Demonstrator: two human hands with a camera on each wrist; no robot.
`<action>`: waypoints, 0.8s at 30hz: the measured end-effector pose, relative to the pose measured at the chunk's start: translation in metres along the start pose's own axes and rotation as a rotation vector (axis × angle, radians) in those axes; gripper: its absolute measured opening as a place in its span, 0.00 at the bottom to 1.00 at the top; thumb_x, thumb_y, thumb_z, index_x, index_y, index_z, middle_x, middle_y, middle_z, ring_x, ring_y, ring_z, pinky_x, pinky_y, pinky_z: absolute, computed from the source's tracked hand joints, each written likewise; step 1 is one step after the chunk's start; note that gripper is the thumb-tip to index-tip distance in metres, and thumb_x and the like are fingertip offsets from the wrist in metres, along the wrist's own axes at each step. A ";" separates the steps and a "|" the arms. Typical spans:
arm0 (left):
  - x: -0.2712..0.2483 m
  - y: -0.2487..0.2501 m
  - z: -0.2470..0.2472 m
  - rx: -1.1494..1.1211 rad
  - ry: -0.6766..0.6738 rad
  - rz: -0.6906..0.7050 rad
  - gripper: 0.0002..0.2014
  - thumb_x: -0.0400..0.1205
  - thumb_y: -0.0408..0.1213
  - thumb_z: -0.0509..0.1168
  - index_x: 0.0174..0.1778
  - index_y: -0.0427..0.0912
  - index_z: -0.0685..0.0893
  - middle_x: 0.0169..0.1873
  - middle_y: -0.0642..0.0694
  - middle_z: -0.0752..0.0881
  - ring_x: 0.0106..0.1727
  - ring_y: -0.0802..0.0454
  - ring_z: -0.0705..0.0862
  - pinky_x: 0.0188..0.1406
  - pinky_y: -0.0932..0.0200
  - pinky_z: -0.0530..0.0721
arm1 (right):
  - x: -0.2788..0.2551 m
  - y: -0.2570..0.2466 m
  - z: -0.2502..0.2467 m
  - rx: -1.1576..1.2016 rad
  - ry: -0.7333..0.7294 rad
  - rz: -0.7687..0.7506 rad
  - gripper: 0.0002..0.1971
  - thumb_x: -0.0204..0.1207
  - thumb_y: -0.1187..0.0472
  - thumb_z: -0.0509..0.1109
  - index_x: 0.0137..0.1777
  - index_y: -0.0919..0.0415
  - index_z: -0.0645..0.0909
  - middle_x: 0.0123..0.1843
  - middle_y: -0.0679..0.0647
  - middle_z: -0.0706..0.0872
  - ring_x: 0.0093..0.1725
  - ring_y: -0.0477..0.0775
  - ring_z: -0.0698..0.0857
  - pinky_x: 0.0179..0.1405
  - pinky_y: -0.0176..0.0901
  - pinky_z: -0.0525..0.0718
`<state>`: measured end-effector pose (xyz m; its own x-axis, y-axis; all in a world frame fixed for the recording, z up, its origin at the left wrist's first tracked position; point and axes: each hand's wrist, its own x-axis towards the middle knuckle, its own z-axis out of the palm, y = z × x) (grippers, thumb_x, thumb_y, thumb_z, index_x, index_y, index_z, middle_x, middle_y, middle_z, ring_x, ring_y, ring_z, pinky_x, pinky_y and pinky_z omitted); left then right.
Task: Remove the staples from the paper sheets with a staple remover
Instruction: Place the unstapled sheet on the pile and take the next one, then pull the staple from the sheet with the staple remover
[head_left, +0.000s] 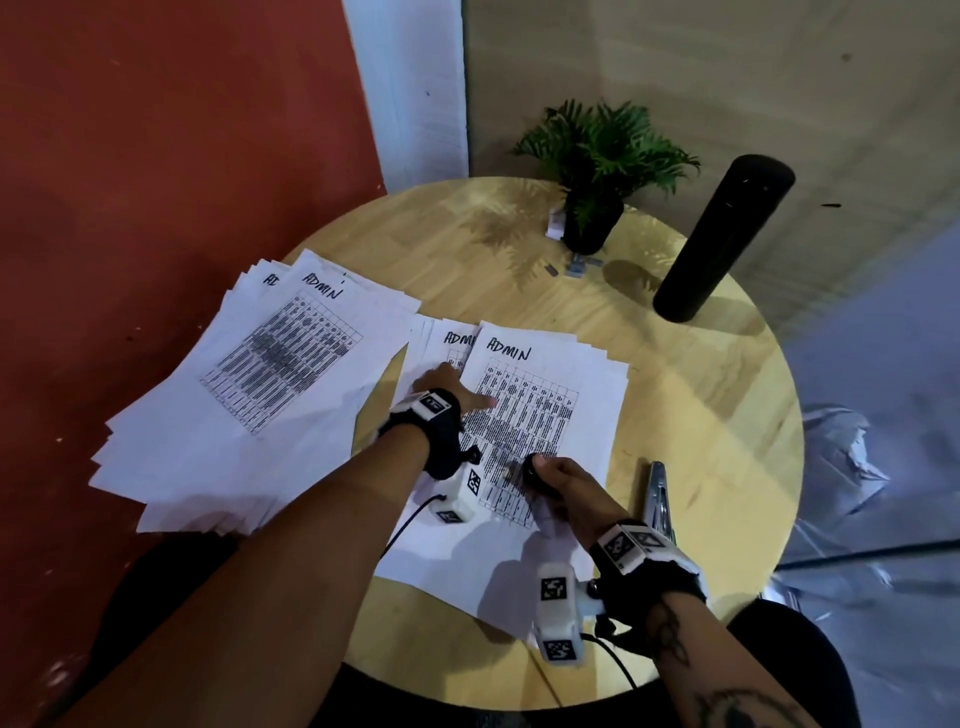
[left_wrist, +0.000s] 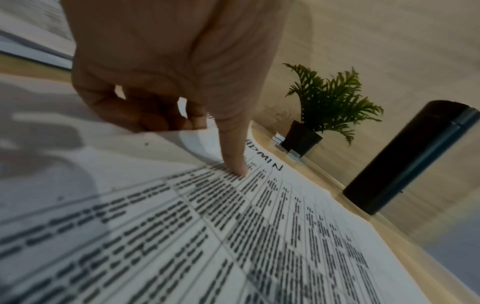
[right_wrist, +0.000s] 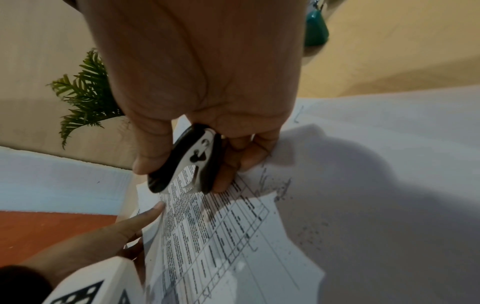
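A stack of printed paper sheets (head_left: 561, 415) headed ADMIN lies in the middle of the round table (head_left: 701, 415). My left hand (head_left: 452, 387) rests on the stack's left part, thumb (left_wrist: 237, 164) stretched out and pressing the top sheet (left_wrist: 259, 236). My right hand (head_left: 543, 475) pinches a black and silver staple remover (right_wrist: 187, 162) between thumb and fingers. Its claw tips hang just above the printed table on the sheet (right_wrist: 221, 226), nearly closed. I cannot make out a staple under them.
A second fanned pile of sheets (head_left: 249, 395) overhangs the table's left edge. A metal stapler (head_left: 657, 499) lies right of the stack. At the back stand a potted plant (head_left: 597, 171), a tall black cylinder (head_left: 722, 239) and small boxes (head_left: 556, 226).
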<state>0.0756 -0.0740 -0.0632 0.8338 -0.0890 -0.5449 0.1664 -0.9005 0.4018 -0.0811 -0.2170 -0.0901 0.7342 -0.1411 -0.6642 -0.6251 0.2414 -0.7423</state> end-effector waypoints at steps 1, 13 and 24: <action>0.001 0.001 -0.001 0.024 0.004 0.007 0.35 0.74 0.58 0.71 0.67 0.33 0.75 0.65 0.35 0.81 0.63 0.39 0.81 0.58 0.49 0.80 | 0.000 0.000 -0.001 0.009 -0.002 0.002 0.09 0.78 0.56 0.69 0.40 0.59 0.76 0.36 0.57 0.79 0.36 0.52 0.76 0.34 0.42 0.71; -0.017 -0.010 -0.017 -0.463 0.229 0.242 0.11 0.74 0.31 0.74 0.32 0.36 0.78 0.31 0.43 0.75 0.36 0.55 0.74 0.40 0.60 0.69 | -0.014 -0.017 -0.021 0.079 0.025 0.012 0.08 0.79 0.63 0.67 0.39 0.62 0.82 0.28 0.54 0.85 0.28 0.49 0.80 0.27 0.36 0.79; -0.089 -0.013 -0.062 -0.965 0.381 0.514 0.09 0.74 0.20 0.71 0.34 0.38 0.83 0.29 0.52 0.88 0.36 0.56 0.83 0.45 0.58 0.83 | -0.066 -0.085 -0.050 0.123 0.064 -0.378 0.29 0.47 0.47 0.86 0.48 0.57 0.85 0.53 0.53 0.88 0.51 0.47 0.86 0.47 0.36 0.78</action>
<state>0.0318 -0.0278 0.0251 0.9970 -0.0680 0.0367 -0.0422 -0.0812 0.9958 -0.0896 -0.2757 0.0125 0.8858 -0.3008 -0.3533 -0.2747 0.2736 -0.9218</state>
